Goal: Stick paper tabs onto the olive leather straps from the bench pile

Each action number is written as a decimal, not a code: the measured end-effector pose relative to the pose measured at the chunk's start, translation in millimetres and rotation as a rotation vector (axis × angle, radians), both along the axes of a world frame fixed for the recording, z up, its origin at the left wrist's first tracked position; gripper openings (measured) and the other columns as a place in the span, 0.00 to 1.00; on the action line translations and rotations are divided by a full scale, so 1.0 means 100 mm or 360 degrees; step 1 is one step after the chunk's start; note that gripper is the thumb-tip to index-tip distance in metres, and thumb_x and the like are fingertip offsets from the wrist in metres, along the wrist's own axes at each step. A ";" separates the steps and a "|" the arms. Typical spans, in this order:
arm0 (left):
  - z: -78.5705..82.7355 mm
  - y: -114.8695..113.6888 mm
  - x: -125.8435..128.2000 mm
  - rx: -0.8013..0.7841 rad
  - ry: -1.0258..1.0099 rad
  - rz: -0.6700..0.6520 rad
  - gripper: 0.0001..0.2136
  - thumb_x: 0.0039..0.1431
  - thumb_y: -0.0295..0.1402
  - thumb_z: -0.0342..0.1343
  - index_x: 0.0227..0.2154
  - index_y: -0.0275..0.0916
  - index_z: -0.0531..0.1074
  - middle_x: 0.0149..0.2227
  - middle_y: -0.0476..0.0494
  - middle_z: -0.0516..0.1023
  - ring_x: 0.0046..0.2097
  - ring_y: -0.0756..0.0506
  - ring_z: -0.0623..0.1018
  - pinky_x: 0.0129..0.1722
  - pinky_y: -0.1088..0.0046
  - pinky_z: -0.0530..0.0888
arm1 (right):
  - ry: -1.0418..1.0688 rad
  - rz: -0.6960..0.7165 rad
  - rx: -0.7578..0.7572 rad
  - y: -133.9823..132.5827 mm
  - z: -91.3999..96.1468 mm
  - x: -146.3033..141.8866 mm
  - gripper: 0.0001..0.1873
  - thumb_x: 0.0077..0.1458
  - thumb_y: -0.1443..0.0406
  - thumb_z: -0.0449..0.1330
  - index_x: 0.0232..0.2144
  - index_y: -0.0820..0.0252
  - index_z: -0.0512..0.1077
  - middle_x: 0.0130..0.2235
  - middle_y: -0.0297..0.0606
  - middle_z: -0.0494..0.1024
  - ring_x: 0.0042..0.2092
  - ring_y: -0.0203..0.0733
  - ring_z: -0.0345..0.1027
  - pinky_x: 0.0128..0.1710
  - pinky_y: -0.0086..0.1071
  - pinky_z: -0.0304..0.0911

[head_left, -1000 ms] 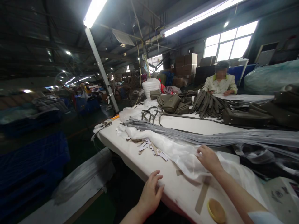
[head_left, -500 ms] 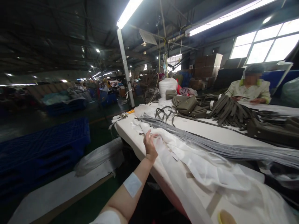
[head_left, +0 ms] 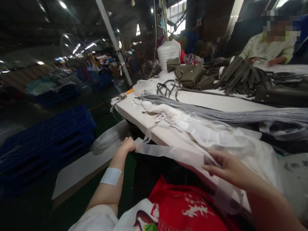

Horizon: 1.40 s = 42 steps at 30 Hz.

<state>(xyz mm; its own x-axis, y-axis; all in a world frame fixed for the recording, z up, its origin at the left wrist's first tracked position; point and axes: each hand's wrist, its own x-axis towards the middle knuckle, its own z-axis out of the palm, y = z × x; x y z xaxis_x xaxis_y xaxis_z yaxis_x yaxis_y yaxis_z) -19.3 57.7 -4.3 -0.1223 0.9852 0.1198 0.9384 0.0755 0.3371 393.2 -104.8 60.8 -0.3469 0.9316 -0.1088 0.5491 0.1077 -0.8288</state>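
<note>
A translucent white strip (head_left: 166, 152) stretches between my two hands in front of the table's near edge. My left hand (head_left: 129, 144) is closed on its far left end, out beyond the edge of the white table (head_left: 124, 109). Near the middle of the view my right hand (head_left: 225, 165) pinches the strip between thumb and fingers, and a loose length curls below it. Behind the strip lies a loose heap of thin white sheet material (head_left: 216, 136), with several small pale paper pieces (head_left: 166, 119) beside it.
A long bundle of grey strips (head_left: 211, 114) runs across the table. Dark olive bags (head_left: 190, 76) and a pile of dark straps (head_left: 240, 77) lie farther back. A person (head_left: 255, 48) sits across the table. Blue pallets (head_left: 50, 141) stand on the floor at left.
My left hand has moved from the white material on the table down and left, now with the strip's end. My right hand has come into view, holding the strip. The view has tilted downward.
</note>
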 end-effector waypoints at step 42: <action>-0.42 -0.66 0.92 -0.0967 -0.0197 -0.1302 0.31 0.38 0.39 0.72 0.49 0.37 0.76 0.45 0.37 0.80 0.48 0.36 0.78 0.48 0.65 0.72 | -0.0494 0.0226 -0.0473 -0.28 -0.43 0.30 0.10 0.49 0.64 0.59 0.35 0.60 0.75 0.35 0.38 0.80 0.36 0.46 0.72 0.34 0.31 0.61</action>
<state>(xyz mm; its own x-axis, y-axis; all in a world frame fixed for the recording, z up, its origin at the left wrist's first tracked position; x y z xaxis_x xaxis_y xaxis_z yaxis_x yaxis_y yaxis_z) 73.1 -7.9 -46.0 0.6363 0.6627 -0.3950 0.7407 -0.3815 0.5531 423.7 -132.7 17.6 -0.3775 0.7897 -0.4836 0.7736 -0.0181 -0.6334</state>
